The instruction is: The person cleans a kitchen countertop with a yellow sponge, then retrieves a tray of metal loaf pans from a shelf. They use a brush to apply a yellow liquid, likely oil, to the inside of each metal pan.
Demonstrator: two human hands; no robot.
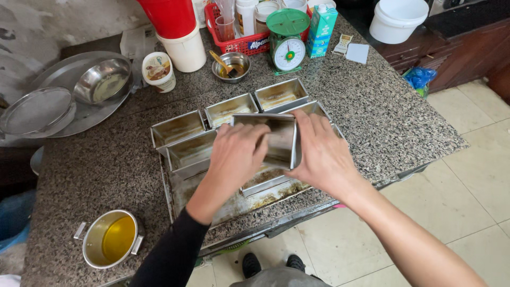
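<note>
I hold a rectangular metal loaf tin (279,139) tilted on its side above a greasy baking tray (180,197). My left hand (235,154) has its fingers inside the tin's opening. Gripping the tin's right end is my right hand (320,154). Several more loaf tins stand around: one at the left (176,128), one in front of it (191,154), one in the middle back (229,109), one at the back right (280,94). Another tin (265,180) lies under my hands.
A small pot of yellow oil (111,244) sits near the counter's front left. At the back stand a small bowl with a brush (231,66), a green kitchen scale (287,45), a carton (321,29), a red basket (239,43), buckets (183,48) and steel bowls (102,81).
</note>
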